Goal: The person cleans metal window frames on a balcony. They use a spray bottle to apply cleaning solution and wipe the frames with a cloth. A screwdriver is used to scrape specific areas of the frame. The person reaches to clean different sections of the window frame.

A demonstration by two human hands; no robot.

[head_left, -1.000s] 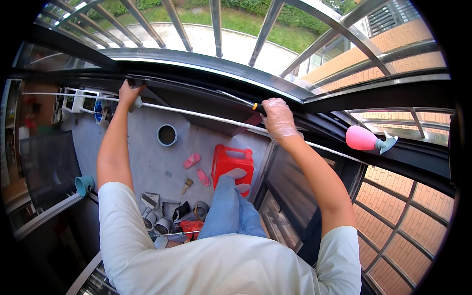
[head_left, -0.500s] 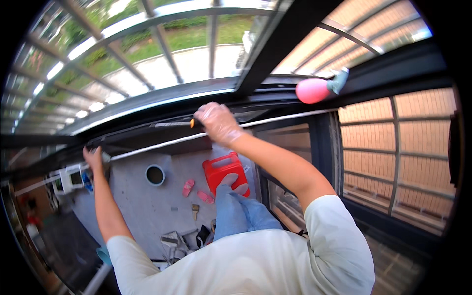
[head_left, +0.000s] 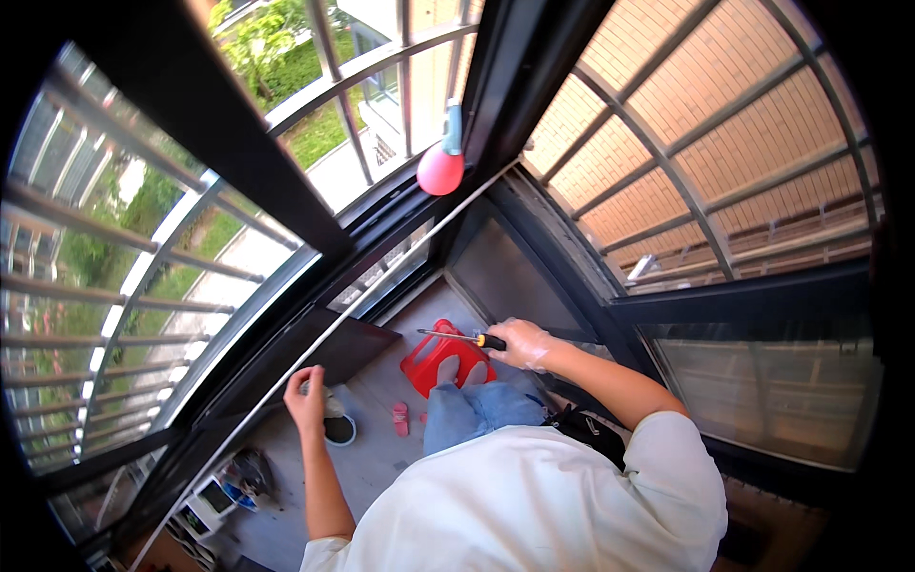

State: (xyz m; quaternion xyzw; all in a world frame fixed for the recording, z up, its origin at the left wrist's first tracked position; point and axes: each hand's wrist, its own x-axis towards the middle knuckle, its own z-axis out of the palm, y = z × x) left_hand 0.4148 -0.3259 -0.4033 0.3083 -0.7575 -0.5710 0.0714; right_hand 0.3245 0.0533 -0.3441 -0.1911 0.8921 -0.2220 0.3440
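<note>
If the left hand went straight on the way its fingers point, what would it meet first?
Probably the long white line, which crosses the view just past the left hand; depth is unclear, so the hand might miss it.

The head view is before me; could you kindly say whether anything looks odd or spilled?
One mismatch: the right hand, holding a screwdriver, wears a clear plastic glove, while the left hand looks bare. No spill or damage is evident.
</note>
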